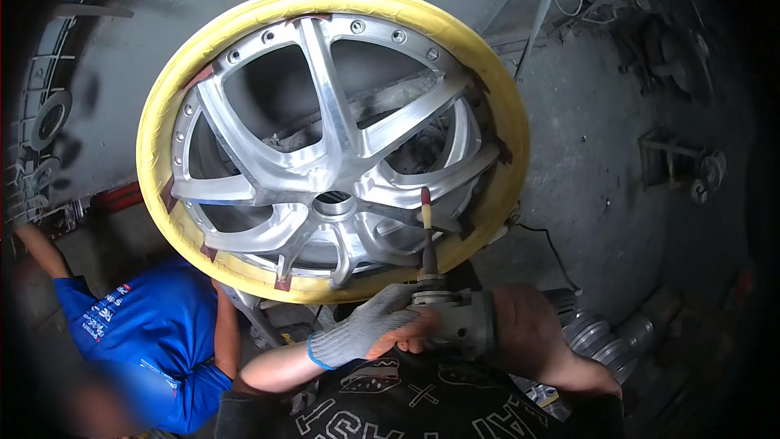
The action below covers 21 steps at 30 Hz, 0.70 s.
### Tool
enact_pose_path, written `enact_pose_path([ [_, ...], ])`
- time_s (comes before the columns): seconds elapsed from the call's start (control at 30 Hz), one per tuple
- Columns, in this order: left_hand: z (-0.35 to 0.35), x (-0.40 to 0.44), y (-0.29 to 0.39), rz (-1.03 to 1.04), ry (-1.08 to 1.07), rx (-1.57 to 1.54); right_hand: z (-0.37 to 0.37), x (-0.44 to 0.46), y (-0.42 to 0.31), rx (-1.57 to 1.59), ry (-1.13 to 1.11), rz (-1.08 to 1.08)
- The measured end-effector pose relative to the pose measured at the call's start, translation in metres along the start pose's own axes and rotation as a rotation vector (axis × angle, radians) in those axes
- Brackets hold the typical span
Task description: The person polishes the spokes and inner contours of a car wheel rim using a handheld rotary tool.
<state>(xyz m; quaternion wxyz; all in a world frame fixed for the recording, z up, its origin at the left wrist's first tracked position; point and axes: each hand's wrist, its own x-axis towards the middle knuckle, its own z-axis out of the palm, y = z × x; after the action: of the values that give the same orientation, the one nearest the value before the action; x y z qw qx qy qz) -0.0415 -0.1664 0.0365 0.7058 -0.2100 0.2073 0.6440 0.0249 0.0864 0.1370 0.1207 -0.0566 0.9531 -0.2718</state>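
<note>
A large alloy wheel rim (332, 126) with bright metal spokes stands tilted in front of me, its outer lip wrapped in yellow tape (158, 114). Below its lower right edge, my two hands grip a grey power grinder (471, 327). A long slim bit (427, 223) with a dark red tip points up from it across the spokes; whether the tip touches metal I cannot tell. My left hand (370, 329), in a grey and orange work glove, is closed around the grinder's front end. My right hand (524, 325) wraps the body farther back; its fingers are partly hidden.
At the lower left is another person in a blue shirt (150, 333), one arm stretched out. Round metal parts (601, 341) are piled at the lower right. A black cable (552, 244) hangs right of the rim. A metal stand (670, 150) is on the floor at the right.
</note>
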Motion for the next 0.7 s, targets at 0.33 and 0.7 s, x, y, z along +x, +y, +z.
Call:
enact_pose_path([
  [0.33,0.001,-0.029,0.011,0.081,0.147,0.138,0.015,0.009,-0.026,0.017,-0.052,-0.030],
  [0.7,-0.015,-0.051,0.020,0.102,0.177,0.137,0.026,0.027,-0.045,0.008,-0.099,-0.037],
])
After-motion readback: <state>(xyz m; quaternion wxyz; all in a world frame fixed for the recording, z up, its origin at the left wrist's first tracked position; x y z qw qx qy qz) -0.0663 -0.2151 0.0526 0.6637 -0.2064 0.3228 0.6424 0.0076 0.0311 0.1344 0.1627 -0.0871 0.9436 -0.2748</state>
